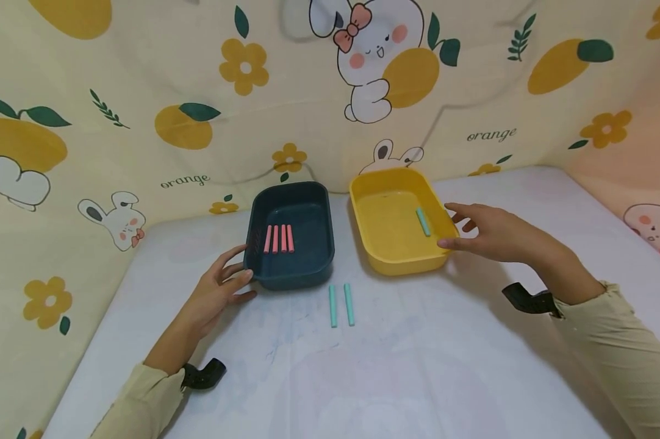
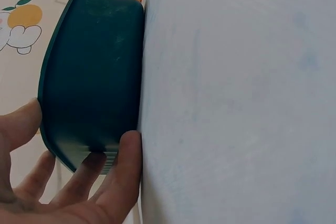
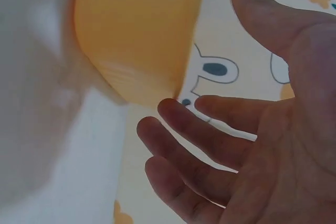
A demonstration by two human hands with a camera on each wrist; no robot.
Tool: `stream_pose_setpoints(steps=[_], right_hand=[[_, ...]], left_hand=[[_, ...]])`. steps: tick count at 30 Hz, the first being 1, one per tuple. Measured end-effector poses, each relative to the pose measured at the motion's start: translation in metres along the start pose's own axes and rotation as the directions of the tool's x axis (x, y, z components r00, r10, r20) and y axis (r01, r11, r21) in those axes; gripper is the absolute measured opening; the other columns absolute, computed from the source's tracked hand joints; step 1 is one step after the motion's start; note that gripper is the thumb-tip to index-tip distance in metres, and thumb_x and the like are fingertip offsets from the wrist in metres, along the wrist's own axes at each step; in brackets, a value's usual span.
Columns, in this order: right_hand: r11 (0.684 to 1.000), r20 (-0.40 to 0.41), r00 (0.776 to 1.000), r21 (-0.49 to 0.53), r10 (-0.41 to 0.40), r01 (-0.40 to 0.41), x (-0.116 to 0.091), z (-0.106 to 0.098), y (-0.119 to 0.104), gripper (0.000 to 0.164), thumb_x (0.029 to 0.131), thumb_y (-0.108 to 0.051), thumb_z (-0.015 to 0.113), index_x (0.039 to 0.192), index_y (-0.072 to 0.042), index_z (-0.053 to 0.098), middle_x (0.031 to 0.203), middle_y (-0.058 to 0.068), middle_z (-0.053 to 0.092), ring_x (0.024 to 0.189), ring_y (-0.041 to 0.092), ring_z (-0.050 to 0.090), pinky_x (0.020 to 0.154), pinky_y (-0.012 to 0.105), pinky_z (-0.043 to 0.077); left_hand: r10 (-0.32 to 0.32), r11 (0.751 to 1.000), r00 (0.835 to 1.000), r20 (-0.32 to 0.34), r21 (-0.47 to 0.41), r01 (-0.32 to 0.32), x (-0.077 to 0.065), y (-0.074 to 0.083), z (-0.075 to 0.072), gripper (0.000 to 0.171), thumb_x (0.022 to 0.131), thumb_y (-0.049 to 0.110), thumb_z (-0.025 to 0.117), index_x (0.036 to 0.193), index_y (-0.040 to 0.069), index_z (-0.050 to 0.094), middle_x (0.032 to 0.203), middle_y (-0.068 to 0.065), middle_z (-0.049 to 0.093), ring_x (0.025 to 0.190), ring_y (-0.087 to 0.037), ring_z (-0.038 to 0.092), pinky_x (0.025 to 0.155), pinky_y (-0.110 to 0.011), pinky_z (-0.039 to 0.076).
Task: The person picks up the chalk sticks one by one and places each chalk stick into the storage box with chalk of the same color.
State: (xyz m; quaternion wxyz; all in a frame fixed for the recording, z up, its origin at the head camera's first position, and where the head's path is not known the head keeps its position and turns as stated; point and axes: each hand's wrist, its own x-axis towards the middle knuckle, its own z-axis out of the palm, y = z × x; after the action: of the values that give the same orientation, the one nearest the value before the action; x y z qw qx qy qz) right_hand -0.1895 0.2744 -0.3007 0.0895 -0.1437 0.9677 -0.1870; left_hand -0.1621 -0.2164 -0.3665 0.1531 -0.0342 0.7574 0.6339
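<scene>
In the head view, my left hand is at the left side of a dark teal basket, fingers spread. The left wrist view shows the thumb at the basket's rim and fingertips against its side wall. Several pink chalk-like sticks lie side by side inside it. My right hand is at the right side of a yellow basket. Its fingers are relaxed and apart, with nothing between thumb and fingers in the right wrist view. One mint-green stick lies in the yellow basket.
Two more mint-green sticks, a left one and a right one, lie on the white tabletop in front of the baskets. A patterned cloth hangs close behind both baskets. Each wrist carries a black camera mount.
</scene>
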Motion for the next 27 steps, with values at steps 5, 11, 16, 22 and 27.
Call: stream_pose_setpoints(steps=[5, 11, 16, 22, 27], right_hand=[[1.000, 0.031, 0.999, 0.021, 0.006, -0.006, 0.004, 0.003, 0.001, 0.098, 0.087, -0.063, 0.065, 0.154, 0.000, 0.030, 0.136, 0.024, 0.057, 0.117, 0.038, 0.060, 0.093, 0.056, 0.052], [0.999, 0.062, 0.998, 0.034, -0.006, 0.004, 0.005, 0.008, 0.000, 0.102, 0.086, -0.062, 0.067, 0.155, 0.002, 0.027, 0.134, 0.022, 0.059, 0.117, 0.036, 0.060, 0.094, 0.054, 0.053], [1.000, 0.077, 0.997, 0.020, -0.002, 0.001, 0.005, 0.012, 0.001, 0.107, 0.085, -0.064, 0.066, 0.157, 0.001, 0.021, 0.133, 0.023, 0.059, 0.117, 0.037, 0.059, 0.094, 0.054, 0.053], [1.000, 0.074, 0.997, 0.024, -0.013, 0.011, 0.007, 0.014, 0.002, 0.108, 0.085, -0.065, 0.066, 0.158, -0.003, 0.018, 0.135, 0.023, 0.058, 0.117, 0.038, 0.058, 0.095, 0.056, 0.052], [0.999, 0.067, 0.998, 0.028, -0.019, 0.017, 0.009, 0.014, 0.001, 0.107, 0.085, -0.063, 0.067, 0.158, -0.001, 0.017, 0.133, 0.024, 0.059, 0.117, 0.037, 0.058, 0.096, 0.056, 0.051]], left_hand=[[0.013, 1.000, 1.000, 0.007, 0.010, -0.013, 0.001, 0.001, -0.001, 0.068, 0.101, 0.022, 0.059, 0.158, 0.030, 0.022, 0.158, -0.017, 0.031, 0.135, -0.037, 0.046, 0.103, -0.050, 0.051], [-0.005, 1.000, 1.000, 0.009, 0.022, 0.005, 0.001, 0.001, 0.000, 0.069, 0.101, 0.022, 0.059, 0.158, 0.029, 0.022, 0.158, -0.017, 0.032, 0.136, -0.038, 0.046, 0.103, -0.049, 0.052], [0.015, 0.989, 0.999, -0.043, 0.146, -0.008, -0.004, 0.006, 0.003, 0.070, 0.099, 0.025, 0.062, 0.157, 0.029, 0.024, 0.158, -0.016, 0.035, 0.138, -0.037, 0.045, 0.104, -0.049, 0.052], [0.167, 0.908, 0.966, -0.197, 0.414, -0.072, -0.020, 0.021, 0.014, 0.064, 0.094, 0.037, 0.068, 0.150, 0.026, 0.040, 0.151, -0.005, 0.049, 0.137, -0.029, 0.046, 0.106, -0.045, 0.047], [0.283, 0.839, 0.940, -0.189, 0.523, -0.148, -0.033, 0.032, 0.031, 0.051, 0.093, 0.039, 0.070, 0.138, 0.022, 0.055, 0.138, -0.004, 0.058, 0.123, -0.026, 0.052, 0.094, -0.036, 0.048]])
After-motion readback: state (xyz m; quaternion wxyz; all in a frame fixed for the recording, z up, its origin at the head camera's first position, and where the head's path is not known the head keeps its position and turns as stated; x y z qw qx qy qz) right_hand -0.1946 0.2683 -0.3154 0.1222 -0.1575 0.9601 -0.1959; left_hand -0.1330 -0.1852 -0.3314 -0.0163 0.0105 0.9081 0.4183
